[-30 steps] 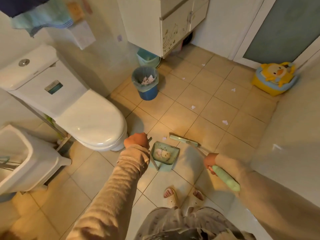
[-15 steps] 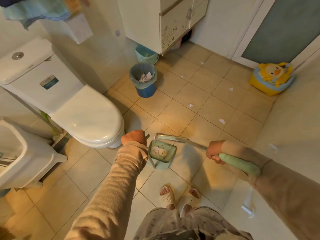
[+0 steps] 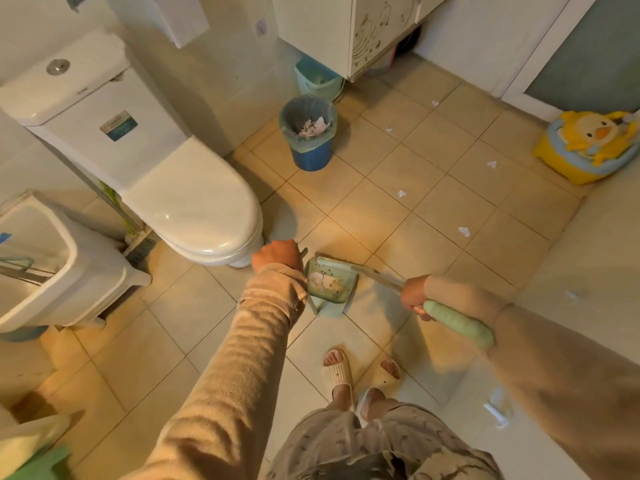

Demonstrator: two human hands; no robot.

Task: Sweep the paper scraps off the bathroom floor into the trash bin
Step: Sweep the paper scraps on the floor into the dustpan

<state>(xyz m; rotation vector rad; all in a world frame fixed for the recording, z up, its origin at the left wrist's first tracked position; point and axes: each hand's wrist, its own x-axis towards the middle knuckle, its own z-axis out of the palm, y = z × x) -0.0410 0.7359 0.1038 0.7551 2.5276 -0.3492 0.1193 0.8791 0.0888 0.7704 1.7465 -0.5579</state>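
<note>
Left hand closed in a fist on the upright handle of the pale green plastic dustpan, pan resting on the beige tiled floor with white scraps already inside. Could spill those if tipped on the way to the blue round trash bin, lined with a grey bag and well apart beside the white toilet. Right hand gripping the green-handled broom, head at the pan's mouth. Four or five white paper scraps lying scattered further right; too brisk a stroke could flick them toward the yellow duck potty.
</note>
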